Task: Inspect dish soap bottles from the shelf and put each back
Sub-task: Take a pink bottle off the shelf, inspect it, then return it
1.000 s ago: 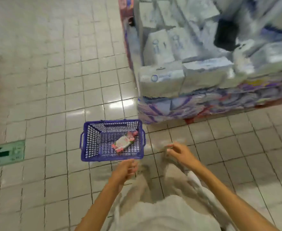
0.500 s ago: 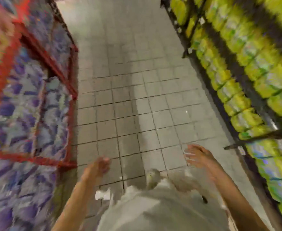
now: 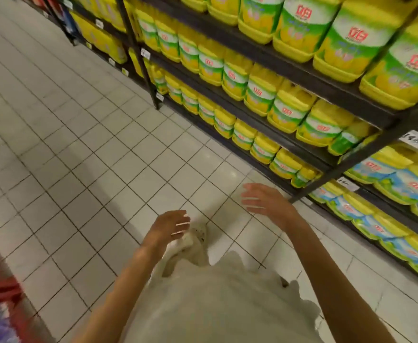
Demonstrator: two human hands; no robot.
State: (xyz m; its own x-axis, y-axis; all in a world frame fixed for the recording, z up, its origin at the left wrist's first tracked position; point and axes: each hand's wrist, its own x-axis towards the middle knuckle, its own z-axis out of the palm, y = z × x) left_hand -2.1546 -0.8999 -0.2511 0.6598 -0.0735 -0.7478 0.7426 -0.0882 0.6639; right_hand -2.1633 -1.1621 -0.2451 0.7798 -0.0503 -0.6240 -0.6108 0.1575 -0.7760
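Here both hands hold nothing. The left hand (image 3: 169, 225) hangs low over the tiled floor (image 3: 84, 149) with fingers loosely spread, and the right hand (image 3: 264, 200) is out in front, fingers straight and apart, near the foot of the shelf (image 3: 272, 58) but not touching it. The bottles (image 3: 259, 94) stand in tight yellow rows on the dark shelf to the right, tier above tier, none yet taken; lower right are bottles with blue labels (image 3: 401, 184).

Risks, as I judge them: the rows are packed close, so pulling one bottle out could drag or tip its neighbours. The bottles look large and probably heavy, so a one-handed lift might slip. A bottle put back askew could jut over the shelf edge.

The labels are green and white with a red logo in what seem to be Chinese characters, too blurred to read surely. White price tags (image 3: 417, 141) are clipped to the shelf edges; their print cannot be made out.
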